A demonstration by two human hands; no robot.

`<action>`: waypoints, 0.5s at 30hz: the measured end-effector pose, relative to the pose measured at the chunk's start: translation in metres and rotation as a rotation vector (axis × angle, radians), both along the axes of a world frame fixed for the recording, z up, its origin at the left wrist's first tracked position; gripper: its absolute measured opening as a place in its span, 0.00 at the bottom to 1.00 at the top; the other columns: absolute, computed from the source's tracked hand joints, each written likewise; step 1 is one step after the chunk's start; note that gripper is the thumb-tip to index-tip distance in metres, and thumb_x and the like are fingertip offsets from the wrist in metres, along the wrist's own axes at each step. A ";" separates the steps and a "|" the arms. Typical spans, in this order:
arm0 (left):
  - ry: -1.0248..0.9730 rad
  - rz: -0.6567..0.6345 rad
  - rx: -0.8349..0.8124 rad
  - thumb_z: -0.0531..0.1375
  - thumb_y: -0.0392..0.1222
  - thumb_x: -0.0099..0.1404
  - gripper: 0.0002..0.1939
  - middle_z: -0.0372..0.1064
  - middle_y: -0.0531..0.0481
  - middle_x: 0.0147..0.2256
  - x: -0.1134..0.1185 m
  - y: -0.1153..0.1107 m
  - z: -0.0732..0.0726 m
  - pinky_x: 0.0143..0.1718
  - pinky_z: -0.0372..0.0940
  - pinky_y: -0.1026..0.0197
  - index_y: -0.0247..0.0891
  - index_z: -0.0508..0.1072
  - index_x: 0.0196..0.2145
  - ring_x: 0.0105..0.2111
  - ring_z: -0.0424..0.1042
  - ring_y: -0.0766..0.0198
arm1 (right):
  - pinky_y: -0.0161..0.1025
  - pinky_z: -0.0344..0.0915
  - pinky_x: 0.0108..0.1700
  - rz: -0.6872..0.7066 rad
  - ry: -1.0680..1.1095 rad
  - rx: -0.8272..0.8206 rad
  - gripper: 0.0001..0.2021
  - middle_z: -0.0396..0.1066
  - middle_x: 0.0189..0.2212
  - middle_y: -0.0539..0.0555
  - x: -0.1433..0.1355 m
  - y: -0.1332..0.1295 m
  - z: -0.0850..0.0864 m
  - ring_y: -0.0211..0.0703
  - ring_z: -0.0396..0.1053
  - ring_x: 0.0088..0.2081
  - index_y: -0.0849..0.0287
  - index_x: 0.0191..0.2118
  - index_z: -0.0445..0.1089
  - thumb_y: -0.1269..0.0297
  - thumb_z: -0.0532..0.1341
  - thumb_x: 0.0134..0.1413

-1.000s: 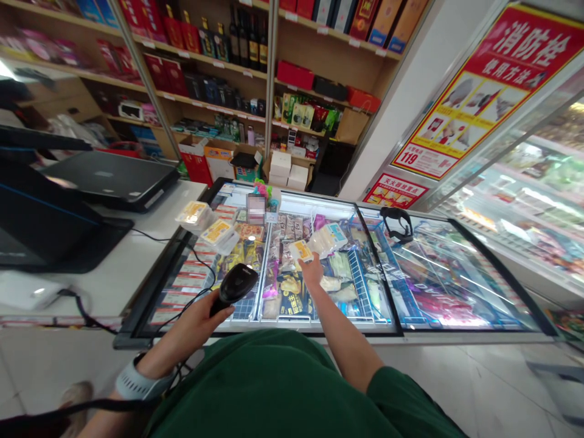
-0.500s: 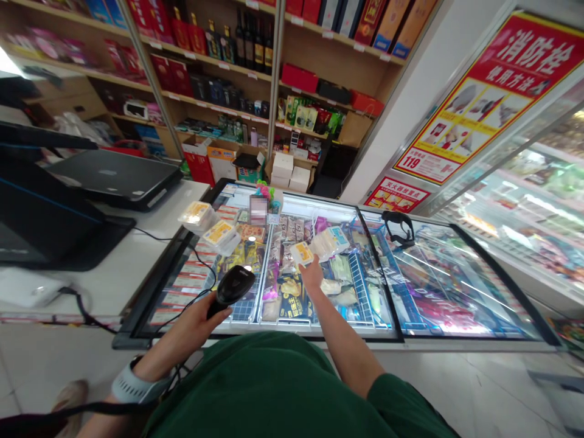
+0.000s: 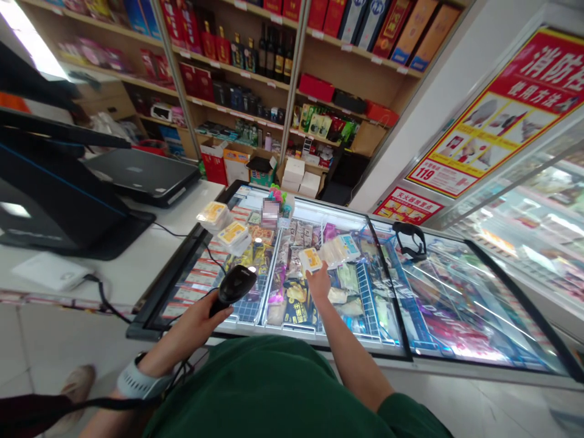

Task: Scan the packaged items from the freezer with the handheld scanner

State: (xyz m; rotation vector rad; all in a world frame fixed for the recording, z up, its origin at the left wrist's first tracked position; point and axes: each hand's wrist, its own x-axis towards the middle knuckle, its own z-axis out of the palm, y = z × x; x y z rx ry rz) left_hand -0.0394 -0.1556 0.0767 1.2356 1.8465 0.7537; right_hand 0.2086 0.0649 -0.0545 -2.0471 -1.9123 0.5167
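Observation:
A black barcode scanner (image 3: 236, 284) is gripped in my left hand (image 3: 205, 313), its head pointing up and to the right over the freezer's glass top. My right hand (image 3: 318, 281) reaches forward over the glass, its fingers closed on the near edge of a clear plastic food pack (image 3: 311, 260) with a yellow-and-white label. Touching or just beside that pack lies a clear pack with a blue label (image 3: 349, 246). To the left, stacks of similar yellow-labelled packs (image 3: 233, 232) sit on the freezer's edge, with more packs (image 3: 213, 214) behind them.
Frozen goods in wire baskets show through the chest freezer's glass (image 3: 296, 304). A black strap-like object (image 3: 410, 241) stands on the right lid. On the left counter are a point-of-sale terminal (image 3: 91, 213) and a flat black device (image 3: 143, 176). Stocked shelves (image 3: 237, 73) line the back.
The whole view has shifted, so the shelves and freezer appear farther right and slightly lower. Both hands keep hold of the scanner and the yellow-labelled pack.

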 end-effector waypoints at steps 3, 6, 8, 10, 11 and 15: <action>0.015 0.030 0.030 0.56 0.57 0.59 0.23 0.77 0.46 0.38 -0.007 -0.005 -0.005 0.43 0.64 0.57 0.37 0.71 0.44 0.41 0.73 0.51 | 0.40 0.64 0.41 0.080 0.008 0.048 0.30 0.75 0.36 0.58 -0.004 -0.005 0.001 0.51 0.74 0.40 0.64 0.63 0.52 0.61 0.58 0.58; 0.047 0.058 0.043 0.56 0.56 0.59 0.22 0.77 0.47 0.37 -0.015 -0.011 -0.012 0.41 0.65 0.59 0.36 0.71 0.43 0.40 0.74 0.51 | 0.39 0.65 0.44 0.250 0.028 0.151 0.25 0.74 0.41 0.57 -0.016 -0.003 0.004 0.48 0.72 0.42 0.62 0.61 0.57 0.63 0.56 0.59; 0.049 0.059 0.048 0.56 0.55 0.61 0.22 0.77 0.46 0.38 -0.018 -0.015 -0.015 0.42 0.64 0.58 0.35 0.71 0.44 0.41 0.74 0.51 | 0.41 0.65 0.47 0.398 0.025 0.215 0.23 0.71 0.45 0.59 -0.030 0.003 0.008 0.47 0.71 0.46 0.63 0.59 0.60 0.65 0.56 0.58; 0.038 0.058 0.054 0.55 0.55 0.61 0.23 0.76 0.45 0.40 -0.021 -0.019 -0.015 0.44 0.64 0.57 0.35 0.70 0.45 0.42 0.74 0.51 | 0.42 0.63 0.51 0.527 0.013 0.250 0.23 0.69 0.48 0.60 -0.049 0.012 0.014 0.48 0.68 0.49 0.62 0.58 0.61 0.66 0.57 0.57; 0.029 0.063 0.056 0.55 0.55 0.61 0.23 0.76 0.44 0.40 -0.021 -0.021 -0.014 0.45 0.64 0.56 0.34 0.70 0.46 0.42 0.73 0.51 | 0.42 0.63 0.52 0.580 0.008 0.258 0.23 0.69 0.49 0.60 -0.061 0.017 0.018 0.48 0.67 0.50 0.61 0.58 0.62 0.66 0.57 0.57; 0.008 0.128 0.057 0.56 0.55 0.60 0.23 0.77 0.44 0.39 -0.023 -0.031 -0.010 0.45 0.65 0.54 0.36 0.71 0.45 0.42 0.74 0.49 | 0.40 0.61 0.54 0.779 0.006 0.275 0.27 0.68 0.51 0.58 -0.114 0.038 0.037 0.46 0.66 0.51 0.58 0.60 0.61 0.65 0.61 0.54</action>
